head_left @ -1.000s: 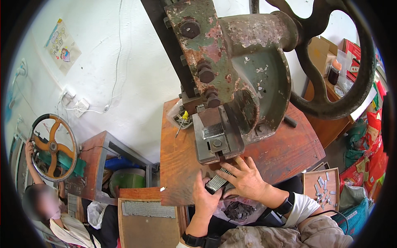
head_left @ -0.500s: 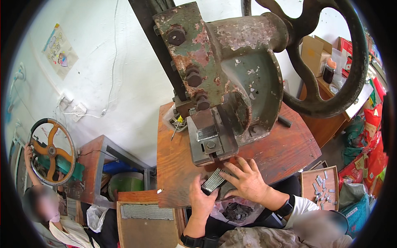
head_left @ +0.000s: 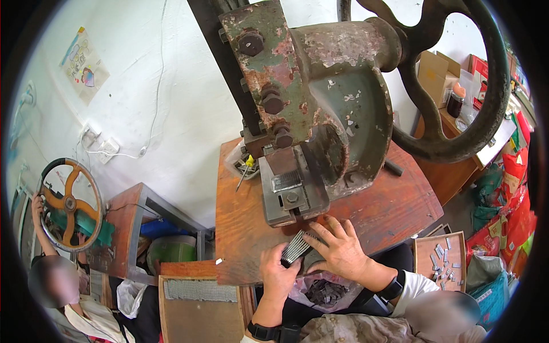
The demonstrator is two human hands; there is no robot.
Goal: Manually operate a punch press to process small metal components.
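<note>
My left hand is closed around a tight stack of thin silvery metal strips at the near edge of the wooden bench. My right hand lies to the right of the stack, fingers stretched and apart, index fingertip against its far right end; its thumb is separate from the fingers. Just beyond both hands stands a heavy hand press with worn green paint. Its steel die block carries a bolt and a ribbed metal piece. Below the hands, a plastic bag holds dark metal pieces.
A large handwheel rises at right. A wooden tray of small metal parts lies right, another box left. A yellow-handled screwdriver leans in a small bowl. At far left another person's hand grips a wheel.
The view has shifted slightly. My hands and the stack of strips stay nearly in place at the bench edge, with the left hand still holding the stack.
</note>
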